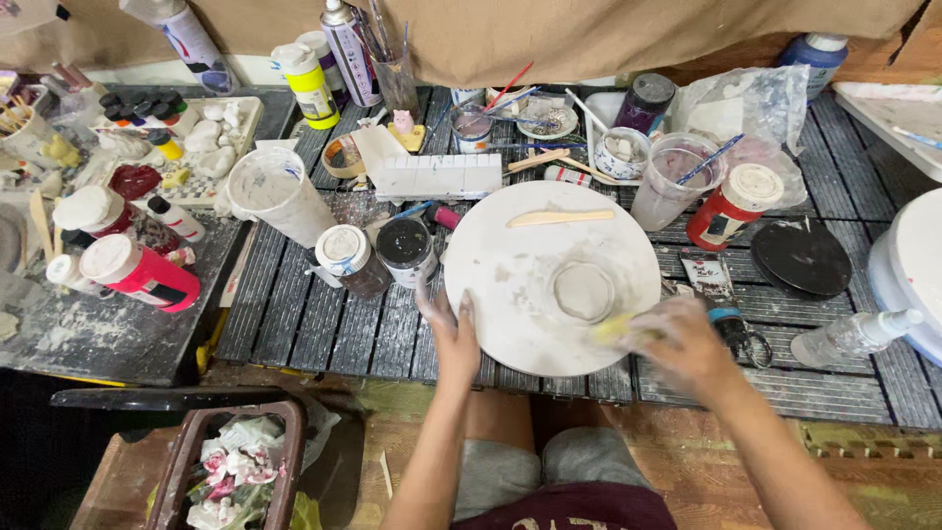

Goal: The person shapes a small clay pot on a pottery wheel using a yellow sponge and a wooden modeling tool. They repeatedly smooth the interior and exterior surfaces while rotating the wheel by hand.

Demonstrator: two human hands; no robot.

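Left fingers spread flat, pressed on the near-left rim of the disc — clamped on nothing, merely steadying, palm down so the round board cannot turn or slide. Left hand dusted white, wrist coming up from the lap.

Right fingertips curled together, seemingly pinched on a small yellowish piece, probably a sponge; motion blur there, so cannot tell the grip for sure. Right hand at the disc's near-right edge, just beside the clay ring — a low pale form sitting right of centre on the board, within easy reach of the working hand.

Wooden stick lying across the far part of the disc, parked close by. Around the board, on the slatted table: black-lidded jar, white cup, red bottle, scissors — all pushed back off the disc.
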